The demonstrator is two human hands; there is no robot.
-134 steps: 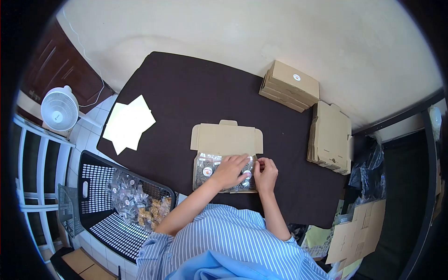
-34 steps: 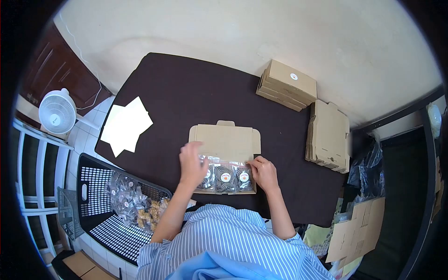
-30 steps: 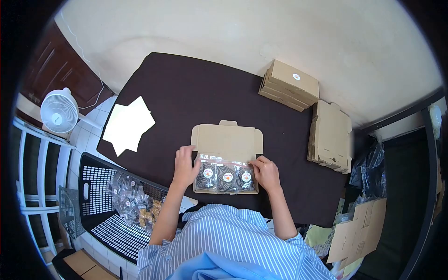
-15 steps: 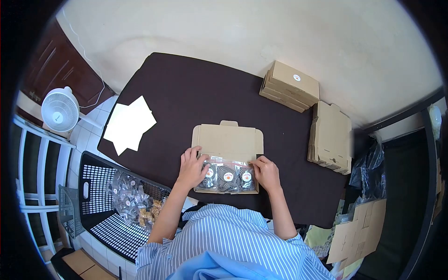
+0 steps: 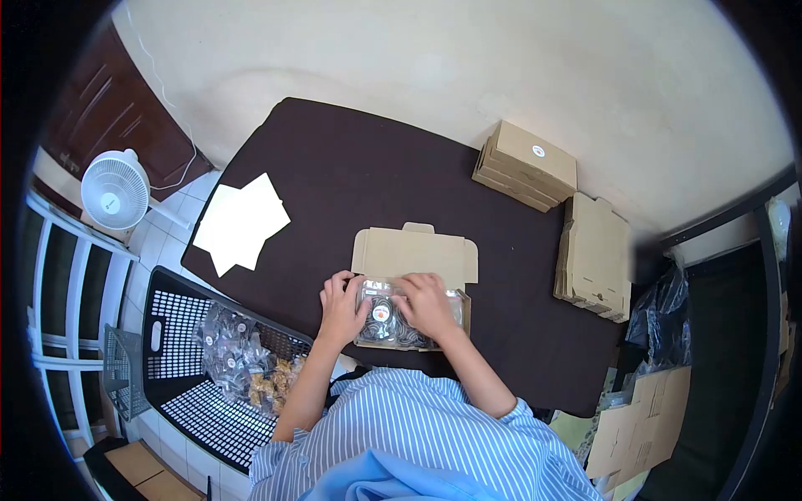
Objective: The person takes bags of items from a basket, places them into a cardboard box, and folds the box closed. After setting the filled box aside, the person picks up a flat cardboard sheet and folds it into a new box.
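Note:
An open cardboard mailer box [image 5: 415,255] lies on the dark table [image 5: 351,184] in front of me, its lid folded back. Clear packets [image 5: 382,321] of dark coiled items with round stickers lie inside it. My left hand [image 5: 341,306] rests on the box's left edge, fingers curled over the packets there. My right hand [image 5: 426,302] lies flat on top of the packets in the middle of the box, covering most of them.
A black plastic basket [image 5: 180,334] with more packets sits at my lower left. White sheets [image 5: 242,223] lie on the table's left side. Closed boxes [image 5: 526,163] are stacked at the far right, flat folded boxes [image 5: 595,257] beside them. A white fan [image 5: 115,189] stands on the floor.
My right hand has slid left from the box's right edge onto the middle of the packets. My left hand stays at the left edge. The view shifted slightly.

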